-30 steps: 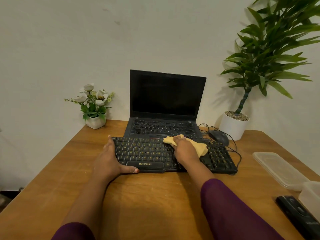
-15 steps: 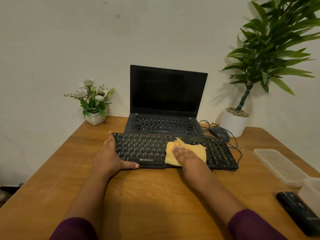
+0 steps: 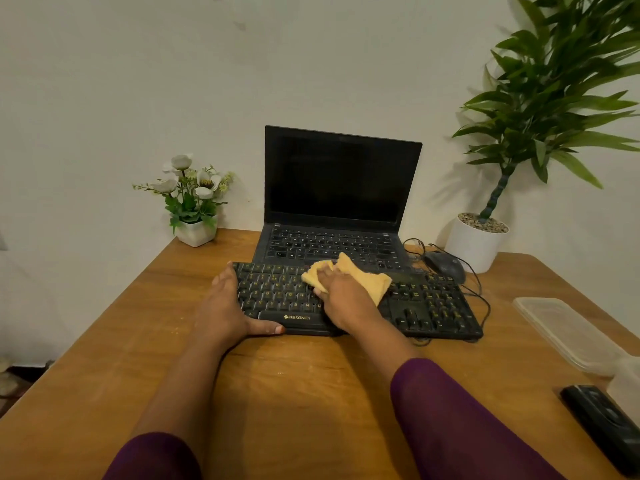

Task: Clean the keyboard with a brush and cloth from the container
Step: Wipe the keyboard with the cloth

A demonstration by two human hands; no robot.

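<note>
A black keyboard (image 3: 429, 306) with yellow letters lies on the wooden table (image 3: 294, 386) in front of a laptop. My right hand (image 3: 341, 296) presses a yellow cloth (image 3: 372, 280) flat onto the keyboard's middle, near its far edge. My left hand (image 3: 225, 306) grips the keyboard's left end, thumb along the front edge. A clear plastic container (image 3: 627, 382) sits at the right edge of the table, with its lid (image 3: 564, 332) lying beside it. A black brush-like object (image 3: 606, 424) lies at the near right, partly cut off by the frame.
An open black laptop (image 3: 339, 188) stands behind the keyboard. A black mouse (image 3: 445, 266) with tangled cable lies to its right. A white flower pot (image 3: 195, 195) stands back left, a tall potted plant (image 3: 481, 242) back right. A wall rises behind the table.
My right hand has slid the cloth from the keyboard's near edge back toward its far edge and slightly left. My left hand has kept its hold on the keyboard's left end.
</note>
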